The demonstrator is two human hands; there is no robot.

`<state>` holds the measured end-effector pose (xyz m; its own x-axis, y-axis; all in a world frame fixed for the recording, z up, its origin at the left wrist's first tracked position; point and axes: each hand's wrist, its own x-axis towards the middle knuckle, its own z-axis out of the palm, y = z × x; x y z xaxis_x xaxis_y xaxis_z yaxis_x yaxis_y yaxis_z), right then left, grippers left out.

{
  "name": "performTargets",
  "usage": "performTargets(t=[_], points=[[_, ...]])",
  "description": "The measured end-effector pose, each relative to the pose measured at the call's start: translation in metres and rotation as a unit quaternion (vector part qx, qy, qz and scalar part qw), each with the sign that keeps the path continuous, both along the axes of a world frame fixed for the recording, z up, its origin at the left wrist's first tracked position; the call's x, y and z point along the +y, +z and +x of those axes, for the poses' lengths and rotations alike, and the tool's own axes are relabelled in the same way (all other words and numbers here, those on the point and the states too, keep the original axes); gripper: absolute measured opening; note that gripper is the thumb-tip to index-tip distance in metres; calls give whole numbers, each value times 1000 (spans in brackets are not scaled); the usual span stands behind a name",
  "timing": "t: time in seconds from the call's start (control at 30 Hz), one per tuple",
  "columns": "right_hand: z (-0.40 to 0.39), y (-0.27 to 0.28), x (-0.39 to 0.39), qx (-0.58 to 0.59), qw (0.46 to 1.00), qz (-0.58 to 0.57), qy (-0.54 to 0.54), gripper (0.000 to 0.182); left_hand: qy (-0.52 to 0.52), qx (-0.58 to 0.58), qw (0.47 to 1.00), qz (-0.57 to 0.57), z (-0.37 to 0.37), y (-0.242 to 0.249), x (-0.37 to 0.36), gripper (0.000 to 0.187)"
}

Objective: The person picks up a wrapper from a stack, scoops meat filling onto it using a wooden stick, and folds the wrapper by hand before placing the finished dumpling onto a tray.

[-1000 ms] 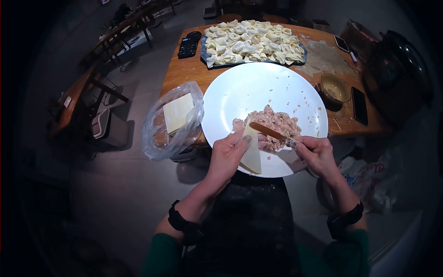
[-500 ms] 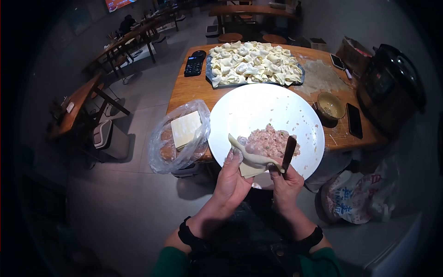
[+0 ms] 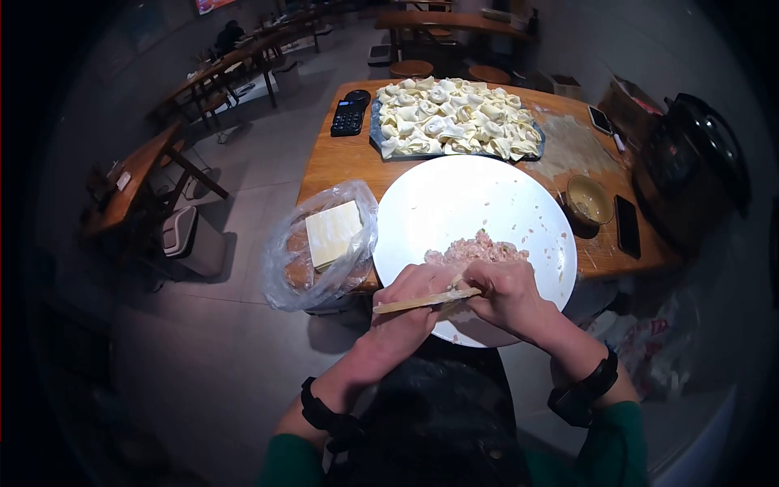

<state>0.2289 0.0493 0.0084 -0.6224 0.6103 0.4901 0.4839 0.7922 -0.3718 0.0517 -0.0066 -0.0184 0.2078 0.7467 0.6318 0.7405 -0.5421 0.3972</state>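
Over the near part of a big white bowl (image 3: pixel 454 191), my hands are close together. My left hand (image 3: pixel 406 312) is closed on a thin stack of pale dough wrappers (image 3: pixel 422 302), seen nearly edge-on. My right hand (image 3: pixel 507 296) is curled, its fingertips pinched at the stack's right end beside the left fingers; the fold of dough between them is mostly hidden. Pink minced filling (image 3: pixel 479 247) lies in the bowl just beyond the hands. The dark flat tool cannot be seen. Left of the bowl, a square stack of wrappers (image 3: pixel 334 234) rests in an open plastic bag (image 3: pixel 284 272).
Behind the bowl stands a tray (image 3: pixel 454 157) heaped with folded dumplings (image 3: pixel 450 114). A card terminal (image 3: pixel 349 118) is at its left. On the right are a small bowl (image 3: pixel 590 201), two phones (image 3: pixel 626 226) (image 3: pixel 600 120) and a black cooker (image 3: pixel 690 162).
My hands have turned inward and drawn together, and the wrapper stack has tipped edge-on. The dark tool that stood up from my right hand is out of sight. The view has shifted slightly.
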Motion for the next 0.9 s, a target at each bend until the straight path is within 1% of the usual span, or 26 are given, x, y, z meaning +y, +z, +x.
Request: performTargets(t=[0.03, 0.07, 0.1, 0.13, 0.17, 0.2, 0.23, 0.27, 0.3, 0.33, 0.37, 0.4, 0.43, 0.5, 0.57, 0.67, 0.8, 0.87, 0.9], points=[[-6, 4, 8, -10, 997, -68, -29, 9, 20, -3, 1000, 12, -6, -2, 3, 35], [-13, 6, 23, 54, 991, -111, -53, 8, 40, -4, 999, 25, -13, -2, 7, 37], [-22, 7, 46, 119, 978, -155, -77, 8, 64, -20, 998, 15, -15, 19, 7, 37], [-33, 3, 76, 272, 927, -252, -51, 12, 65, -17, 998, 17, -24, 21, 13, 37], [-41, 29, 89, 243, 924, -270, -119, 17, 88, -30, 995, 32, -37, 21, 17, 36], [-44, 33, 106, 260, 924, -259, -110, 25, 111, -43, 992, 47, -50, 20, 20, 35], [-48, 26, 125, 285, 918, -254, -110, 30, 112, -43, 992, 49, -65, 15, 21, 35], [-49, 17, 139, 310, 911, -249, -109, 37, 141, -23, 989, 46, -80, 9, 24, 33], [-48, 13, 140, 310, 911, -248, -108, 37, 170, -4, 985, 42, -95, 4, 26, 30], [-47, 7, 135, 325, 903, -262, -108, 42, 170, -4, 984, 43, -109, 0, 27, 30], [-44, 1, 129, 338, 894, -275, -107, 47, 184, 32, 982, 22, -122, -5, 27, 27], [-36, 0, 118, 310, 899, -299, -80, 49, 198, 66, 978, 1, -128, -9, 26, 24], [-29, 1, 104, 296, 897, -318, -77, 47, 198, 70, 978, 2, -130, -10, 27, 18], [-11, 4, 74, 280, 895, -339, -77, 44, 188, 80, 979, -3, -132, -11, 28, 17], [9, 6, 47, 222, 909, -347, -68, 38, 179, 89, 980, -7, -133, -11, 29, 16], [36, 0, 20, 217, 917, -332, -46, 34, 159, 102, 982, -9, -135, -8, 31, 16], [62, -9, 10, 215, 925, -310, -50, 33, 152, 147, 977, -11, -133, -6, 34, 12], [73, -6, 2, 210, 911, -339, -106, 31, 158, 164, 974, -10, -134, -3, 35, 10], [79, -5, -3, 211, 911, -338, -105, 31, 144, 171, 974, -32, -135, 2, 36, 10]])
